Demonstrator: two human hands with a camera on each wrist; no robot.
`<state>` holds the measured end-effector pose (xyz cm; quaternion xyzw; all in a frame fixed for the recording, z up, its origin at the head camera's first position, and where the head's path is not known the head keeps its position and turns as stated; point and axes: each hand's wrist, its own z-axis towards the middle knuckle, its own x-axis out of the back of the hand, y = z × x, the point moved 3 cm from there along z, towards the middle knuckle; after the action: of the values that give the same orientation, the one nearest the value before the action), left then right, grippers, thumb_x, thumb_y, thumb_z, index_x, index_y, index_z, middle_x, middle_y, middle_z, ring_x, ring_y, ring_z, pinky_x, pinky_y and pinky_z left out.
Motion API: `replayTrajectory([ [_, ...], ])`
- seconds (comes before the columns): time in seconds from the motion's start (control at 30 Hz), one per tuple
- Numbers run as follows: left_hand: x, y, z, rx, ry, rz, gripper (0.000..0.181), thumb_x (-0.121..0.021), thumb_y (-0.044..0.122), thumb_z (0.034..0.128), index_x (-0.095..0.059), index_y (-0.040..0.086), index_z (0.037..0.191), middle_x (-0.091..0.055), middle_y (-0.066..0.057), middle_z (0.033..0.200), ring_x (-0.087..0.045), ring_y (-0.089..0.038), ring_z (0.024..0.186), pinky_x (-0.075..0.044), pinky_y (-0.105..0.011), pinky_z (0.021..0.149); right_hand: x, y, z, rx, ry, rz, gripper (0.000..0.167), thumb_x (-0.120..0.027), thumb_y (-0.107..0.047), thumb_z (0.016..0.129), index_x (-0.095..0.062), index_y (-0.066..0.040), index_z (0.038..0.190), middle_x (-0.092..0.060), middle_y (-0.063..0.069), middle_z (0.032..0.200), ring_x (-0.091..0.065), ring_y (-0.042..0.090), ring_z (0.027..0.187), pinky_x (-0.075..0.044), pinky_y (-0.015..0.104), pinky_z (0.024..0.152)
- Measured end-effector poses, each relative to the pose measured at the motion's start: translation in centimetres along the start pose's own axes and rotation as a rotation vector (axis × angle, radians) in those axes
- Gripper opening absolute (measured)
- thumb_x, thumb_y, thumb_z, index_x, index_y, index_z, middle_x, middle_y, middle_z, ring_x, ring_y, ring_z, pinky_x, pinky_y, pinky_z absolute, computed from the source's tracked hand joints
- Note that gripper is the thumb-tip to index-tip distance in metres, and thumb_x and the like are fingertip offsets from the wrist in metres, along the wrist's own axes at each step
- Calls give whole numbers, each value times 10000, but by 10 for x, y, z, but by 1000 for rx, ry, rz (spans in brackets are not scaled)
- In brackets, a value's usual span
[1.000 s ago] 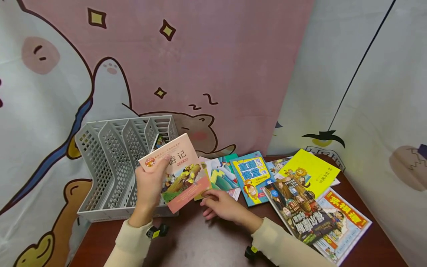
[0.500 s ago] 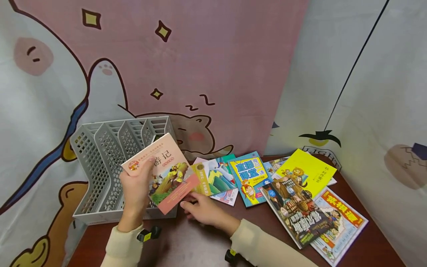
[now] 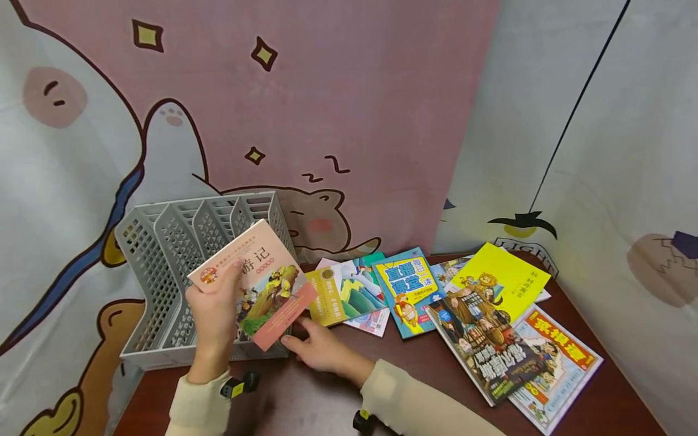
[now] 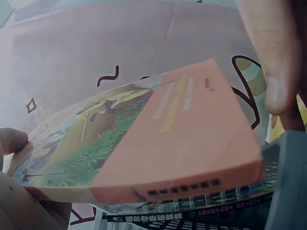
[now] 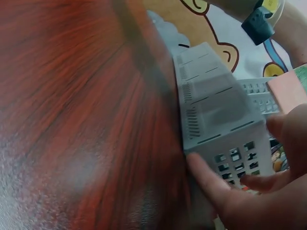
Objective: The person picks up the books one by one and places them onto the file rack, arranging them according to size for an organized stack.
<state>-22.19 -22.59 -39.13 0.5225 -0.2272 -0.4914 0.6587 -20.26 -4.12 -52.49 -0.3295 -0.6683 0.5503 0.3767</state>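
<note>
My left hand [image 3: 212, 309] grips the upper left edge of a pink-covered book [image 3: 272, 284], thumb on the cover, and holds it tilted over the right part of a grey slotted rack [image 3: 163, 357]. The left wrist view shows the book's pink lower end [image 4: 206, 129] and spine. My right hand [image 3: 324, 350] is by the rack's front right corner, just under the book's lower corner. In the right wrist view, the fingers of that hand [image 5: 254, 196] are extended around the corner of the rack [image 5: 216, 108], one fingertip at its lower edge.
Dark-spined books [image 4: 192, 215] stand inside the rack. Right of it on the brown table [image 3: 322, 399] lie a gold-and-green book [image 3: 327, 297], a blue book [image 3: 409, 290], a yellow book [image 3: 507, 278], a dark-covered book [image 3: 491, 357] and a red-titled one [image 3: 561, 375]. Patterned cloth hangs behind.
The left hand has carried the pink book left over the rack, uncovering the gold part of the book behind. The right hand has moved left to the rack's corner.
</note>
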Motion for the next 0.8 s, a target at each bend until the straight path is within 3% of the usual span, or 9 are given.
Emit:
replayTrajectory([
  [0.2,5,-1,2,1,4,-14,291,-872,208,974,-812,-15,1152,-866,-62,948,-833,-150,742,-656,-274,592,-4,3,6,5,-13,-26,584,-660,-410,1118,-530,-129,1613,-755,83,1324,-786,229,911,-621,291,742],
  [0.43,18,2,7,3,28,-10,324,-877,203,971,-794,-29,1182,-865,-56,969,-835,-146,755,-657,-275,591,-7,-1,12,36,34,-216,659,-636,-502,1106,-531,-114,1628,-687,110,1491,-703,39,1038,-612,280,883],
  [0.6,31,5,9,22,62,18,346,-888,231,963,-800,-15,1189,-868,-46,969,-837,-138,755,-658,-275,591,-6,-8,14,28,44,-295,640,-619,-506,1104,-601,-39,1541,-729,135,1335,-713,126,1052,-623,358,913],
  [0.8,45,9,15,15,78,58,370,-890,230,962,-795,15,1248,-868,-16,1063,-841,-122,843,-662,-234,651,-5,-10,18,-12,71,-339,705,-602,-538,1108,-568,-7,1569,-661,180,1546,-667,301,1398,-572,532,1153],
])
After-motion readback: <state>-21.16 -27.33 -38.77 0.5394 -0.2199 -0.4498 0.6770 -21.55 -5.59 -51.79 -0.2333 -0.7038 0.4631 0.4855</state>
